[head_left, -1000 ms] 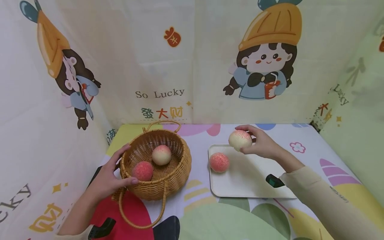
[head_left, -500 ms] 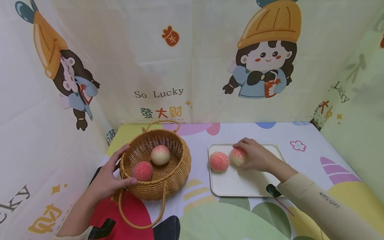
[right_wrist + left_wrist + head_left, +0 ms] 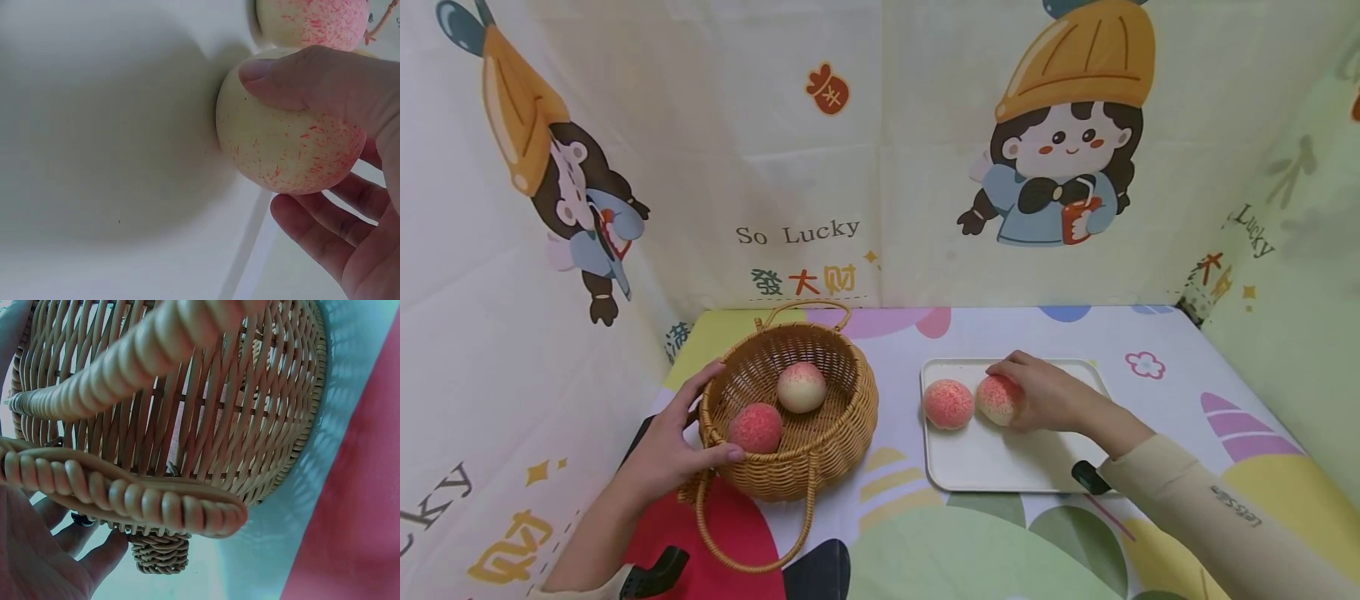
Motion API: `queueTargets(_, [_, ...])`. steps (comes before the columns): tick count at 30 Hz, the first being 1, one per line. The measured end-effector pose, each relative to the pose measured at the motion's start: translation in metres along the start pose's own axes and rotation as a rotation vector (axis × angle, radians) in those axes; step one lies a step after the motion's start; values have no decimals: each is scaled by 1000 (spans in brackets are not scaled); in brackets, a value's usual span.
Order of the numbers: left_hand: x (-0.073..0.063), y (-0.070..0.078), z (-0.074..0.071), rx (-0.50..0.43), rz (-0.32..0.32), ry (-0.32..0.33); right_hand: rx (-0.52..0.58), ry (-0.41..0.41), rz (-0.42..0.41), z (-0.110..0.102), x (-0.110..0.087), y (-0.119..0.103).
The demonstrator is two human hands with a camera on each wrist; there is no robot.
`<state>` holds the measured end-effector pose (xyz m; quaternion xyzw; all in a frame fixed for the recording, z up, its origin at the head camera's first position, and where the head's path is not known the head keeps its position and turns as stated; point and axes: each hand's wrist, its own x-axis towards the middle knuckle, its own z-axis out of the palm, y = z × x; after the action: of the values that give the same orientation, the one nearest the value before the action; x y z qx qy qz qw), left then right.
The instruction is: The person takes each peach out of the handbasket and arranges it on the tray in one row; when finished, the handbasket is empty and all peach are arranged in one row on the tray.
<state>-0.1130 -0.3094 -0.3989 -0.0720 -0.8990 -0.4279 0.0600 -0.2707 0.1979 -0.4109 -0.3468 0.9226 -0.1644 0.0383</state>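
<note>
My right hand (image 3: 1052, 396) holds a pale peach with red speckles (image 3: 998, 400) over the white tray (image 3: 985, 467). In the right wrist view the thumb lies across the peach (image 3: 281, 137) and the fingers are round its other side. A redder peach (image 3: 949, 405) sits just left of it at the tray's left side. My left hand (image 3: 666, 450) grips the left side of a wicker basket (image 3: 842, 450), its thumb at the rim. Inside the basket are a red peach (image 3: 756, 428) and a pale, pink-topped peach (image 3: 801, 387).
One basket handle (image 3: 808, 500) hangs toward the front; the other handle (image 3: 805, 305) stands at the back. A patterned cloth (image 3: 970, 542) covers the table. Printed fabric walls (image 3: 925, 167) enclose the back and both sides.
My right hand has lowered the pale peach from above the tray's back edge to beside the redder peach. My left hand stays on the basket.
</note>
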Motion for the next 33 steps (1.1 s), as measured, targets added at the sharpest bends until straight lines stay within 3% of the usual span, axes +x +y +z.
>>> queueTargets(9, [0, 0, 0, -3, 11, -1, -25, -47, 82, -4, 4, -6])
queueTargets(14, [1, 0, 0, -8, 16, -2, -25, -78, 91, -26, 15, -20])
queueTargets(18, [0, 0, 1, -7, 14, -4, 112, -7, 37, -55, 38, -54])
queueTargets(23, [-3, -1, -1, 2, 3, 1, 379, 45, -136, -74, 79, -115])
queueTargets(28, [-2, 0, 0, -6, -2, 2, 528, -26, -237, -70, 114, -161])
queueTargets(33, [-3, -2, 2, -9, -7, 6, 511, -137, -256, -56, 142, -196])
